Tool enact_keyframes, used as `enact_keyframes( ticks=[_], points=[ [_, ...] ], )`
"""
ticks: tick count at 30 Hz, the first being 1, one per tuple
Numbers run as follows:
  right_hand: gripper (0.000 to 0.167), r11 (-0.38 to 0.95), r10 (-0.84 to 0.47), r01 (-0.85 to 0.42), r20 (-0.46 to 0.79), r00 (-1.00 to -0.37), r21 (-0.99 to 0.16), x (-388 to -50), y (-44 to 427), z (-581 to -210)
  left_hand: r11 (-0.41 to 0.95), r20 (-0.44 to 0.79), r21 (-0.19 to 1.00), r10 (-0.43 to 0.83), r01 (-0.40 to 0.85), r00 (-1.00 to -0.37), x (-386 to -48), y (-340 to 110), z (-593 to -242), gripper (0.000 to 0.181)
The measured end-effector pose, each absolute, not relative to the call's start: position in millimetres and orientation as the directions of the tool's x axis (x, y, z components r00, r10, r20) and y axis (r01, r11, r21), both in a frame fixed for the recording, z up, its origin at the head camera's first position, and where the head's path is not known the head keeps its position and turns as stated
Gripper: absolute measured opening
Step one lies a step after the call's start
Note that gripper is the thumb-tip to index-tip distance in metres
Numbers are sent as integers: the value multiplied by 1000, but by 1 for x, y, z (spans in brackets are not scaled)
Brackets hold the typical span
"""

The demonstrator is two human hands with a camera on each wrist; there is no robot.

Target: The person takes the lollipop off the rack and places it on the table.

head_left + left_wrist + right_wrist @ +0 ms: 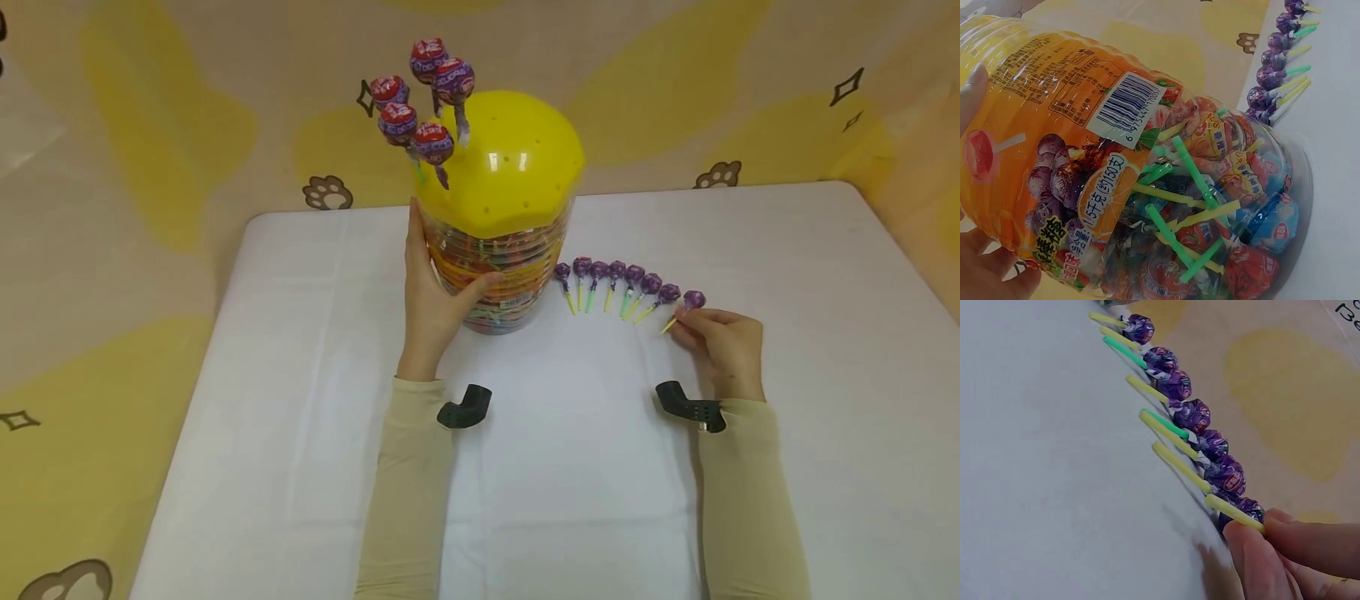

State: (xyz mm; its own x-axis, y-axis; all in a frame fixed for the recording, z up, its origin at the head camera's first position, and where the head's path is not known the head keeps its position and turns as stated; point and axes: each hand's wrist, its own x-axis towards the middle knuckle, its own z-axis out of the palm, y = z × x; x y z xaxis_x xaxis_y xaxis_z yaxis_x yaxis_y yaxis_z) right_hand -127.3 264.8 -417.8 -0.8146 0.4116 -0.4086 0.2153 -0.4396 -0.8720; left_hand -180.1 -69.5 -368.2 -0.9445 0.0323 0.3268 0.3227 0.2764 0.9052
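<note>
Gripping jar (525, 271) near far edge of bench (570, 467) with left hand (435, 308), thumb spread wide from fingers (415, 233). Pinching lollipop (694, 299) by yellow stick (1235, 513) between nearly meeting thumb and fingers of right hand (723, 346). Held at right end of row (634, 273) of seven, curving from beside jar toward bench's right edge. Standing in yellow lid (517, 167): five lollipops (434, 143).

Reaching to six o'clock, a white worktop (570, 487); behind, at twelve, a beige backdrop (555, 50) with yellow patches (667, 67). Printed there, paw prints (327, 193) at ten, two and eight o'clock, plus black star outlines (847, 87) at two.
</note>
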Motion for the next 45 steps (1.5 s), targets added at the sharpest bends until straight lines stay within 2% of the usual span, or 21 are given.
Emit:
enact_keyframes(
  ticks=[5, 10, 14, 23, 35, 45],
  points=[
    [22, -493, 400, 195, -419, -815, -848, -129, 265, -427, 275, 323, 907, 32, 319, -946, -180, -70, -368, 108],
    [22, -488, 408, 196, -420, -811, -851, -132, 264, -431, 272, 326, 907, 29, 321, -945, -180, -70, -369, 108],
    [23, -429, 403, 241, -423, -811, -871, -133, 263, -428, 270, 331, 906, 25, 325, -943, -180, -70, -369, 107],
    [24, -282, 348, 289, -378, -858, -915, -133, 264, -424, 257, 334, 909, 23, 328, -942, -181, -71, -368, 105],
    [21, -220, 282, 365, -417, -864, -905, -128, 275, -419, 258, 329, 910, 29, 325, -944, -181, -69, -369, 105],
    [25, -205, 317, 316, -369, -874, -926, -130, 270, -421, 255, 323, 913, 31, 320, -946, -181, -69, -369, 105]
  ],
)
